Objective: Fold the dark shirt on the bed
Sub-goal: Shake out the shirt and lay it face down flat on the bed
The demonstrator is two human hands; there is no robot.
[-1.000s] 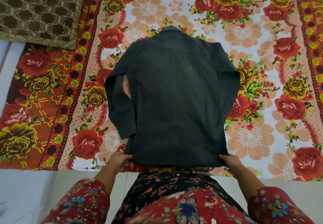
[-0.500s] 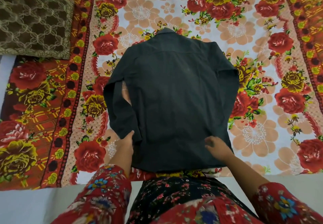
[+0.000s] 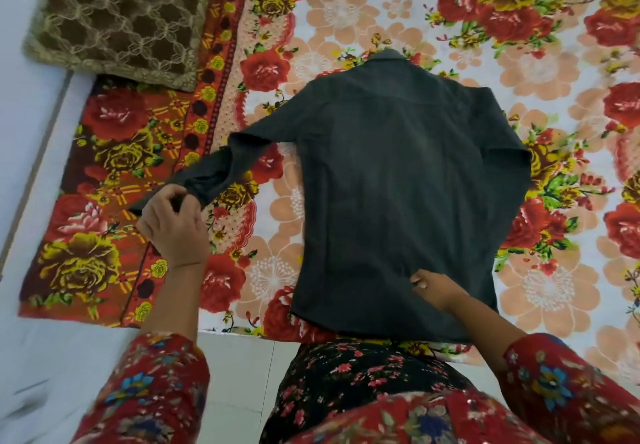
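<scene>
Dark grey cotton, back side up: the dark shirt (image 3: pixel 391 173) lies flat on the floral bedsheet (image 3: pixel 540 62), collar at the far end, hem at the near edge of the bed, right in front of the person. Big change from half a second ago! Back then the left sleeve (image 3: pixel 221 166) was tucked in tight along the body of the shirt; now it is pulled out sideways, stretching over the red-and-yellow border of the sheet. The left hand (image 3: pixel 173 221), which was resting at the lower left corner of the shirt, has swung out and now has its fingers (image 3: pixel 169 197) clenched around the cuff end of that sleeve, lifting it slightly off the sheet. The right hand (image 3: pixel 433 287) has barely shifted; it sits on the lower part of the shirt near the hem, fingers curled with the tips pressing on the cloth, though whether they pinch a fold I cannot tell. The right sleeve (image 3: pixel 512 173) stays folded down along the shirt's right side, just as before. The view has also swung left, so the brown lattice-patterned cushion (image 3: pixel 117 13) at the far left corner now shows more fully, well apart from the shirt. No containers on this bed, only cloth on cloth.
</scene>
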